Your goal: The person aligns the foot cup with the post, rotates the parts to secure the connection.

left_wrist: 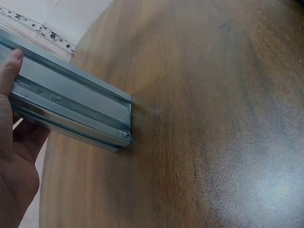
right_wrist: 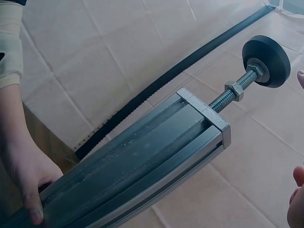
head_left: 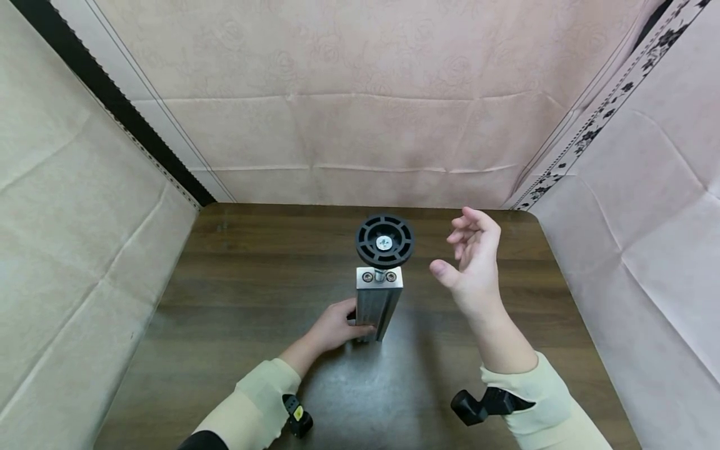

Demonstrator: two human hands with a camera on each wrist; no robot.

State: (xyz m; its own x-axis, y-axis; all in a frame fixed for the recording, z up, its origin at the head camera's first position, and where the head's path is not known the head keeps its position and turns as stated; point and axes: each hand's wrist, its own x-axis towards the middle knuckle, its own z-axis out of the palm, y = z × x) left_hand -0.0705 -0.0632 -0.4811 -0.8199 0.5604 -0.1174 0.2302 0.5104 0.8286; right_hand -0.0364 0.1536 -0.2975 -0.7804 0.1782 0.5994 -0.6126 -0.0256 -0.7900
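Observation:
An aluminium extrusion profile (head_left: 375,307) stands upright on the wooden table, its lower end touching the top in the left wrist view. Low on its sides, my left hand (head_left: 335,325) grips it between thumb and fingers. A metal end plate (head_left: 379,277) with two bolts caps the upper end. Out of this plate rises a threaded stud (right_wrist: 222,101) carrying a hex nut (right_wrist: 234,90), and a round black levelling foot (head_left: 385,257) tops it. To the right of the foot, my right hand (head_left: 478,265) is raised with loosely bent fingers, apart from everything and holding nothing.
The brown wood-grain table (head_left: 247,275) has rounded far corners. Pale cloth (head_left: 349,137) hangs behind it and along both sides, with a black strip (head_left: 129,112) at left and a floral border (head_left: 596,125) at right. Each forearm wears a black wrist camera (head_left: 486,405).

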